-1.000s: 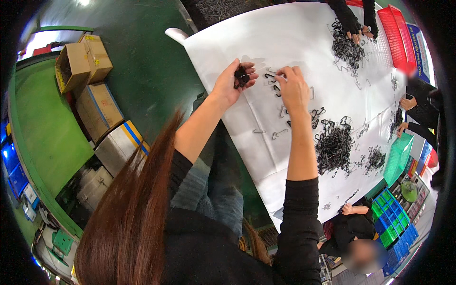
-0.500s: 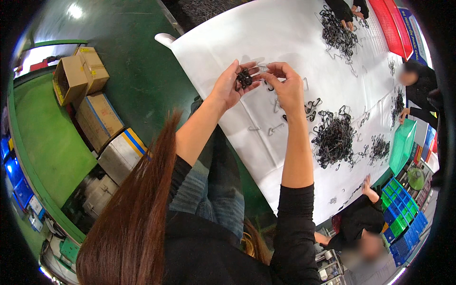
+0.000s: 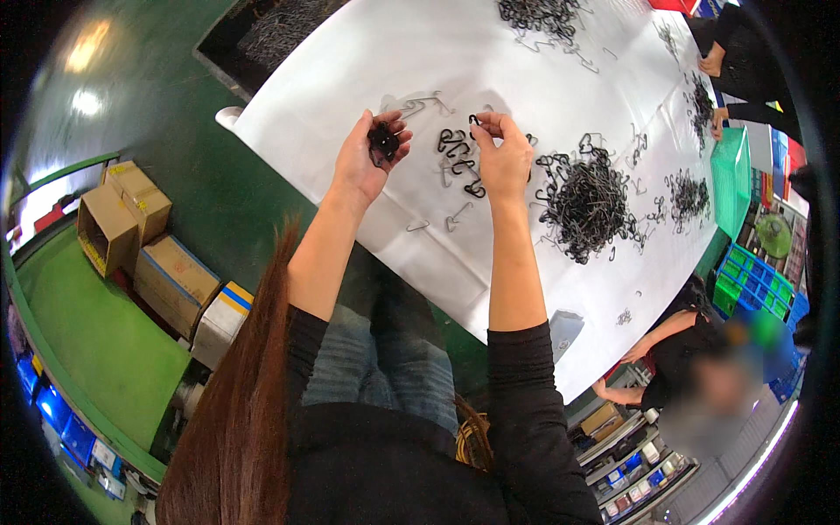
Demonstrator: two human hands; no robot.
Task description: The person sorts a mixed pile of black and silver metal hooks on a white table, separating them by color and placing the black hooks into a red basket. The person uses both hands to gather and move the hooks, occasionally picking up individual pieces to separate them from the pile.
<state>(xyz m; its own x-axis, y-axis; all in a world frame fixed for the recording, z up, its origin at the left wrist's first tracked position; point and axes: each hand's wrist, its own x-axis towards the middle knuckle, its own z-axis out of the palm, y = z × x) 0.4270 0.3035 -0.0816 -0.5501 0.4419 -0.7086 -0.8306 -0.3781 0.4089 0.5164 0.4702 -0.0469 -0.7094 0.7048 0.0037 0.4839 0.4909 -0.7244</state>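
Observation:
My left hand (image 3: 357,166) is cupped palm up around a small bunch of black wire hooks (image 3: 382,143). Between the thumb and fingertips of my right hand (image 3: 506,164) is a single black hook (image 3: 473,120), its lower part hidden by the fingers. Below and between the hands, several loose black hooks (image 3: 458,157) lie on the white sheet (image 3: 367,52). Just right of my right hand rises a large tangled pile of black and grey hooks (image 3: 586,201). Thin bent hooks (image 3: 424,103) lie beyond my left hand.
More hook heaps lie at the far edge (image 3: 542,19) and right (image 3: 688,196). Co-workers' hands (image 3: 713,61) reach in at right; another person (image 3: 669,350) is at lower right. A dark bin of wire pieces (image 3: 284,35) stands upper left, cardboard boxes (image 3: 179,280) at left.
The view has shifted, so the table appears farther left and up. My hands have moved apart, and my right hand now holds up one black hook. A grey flat object now shows by my right forearm.

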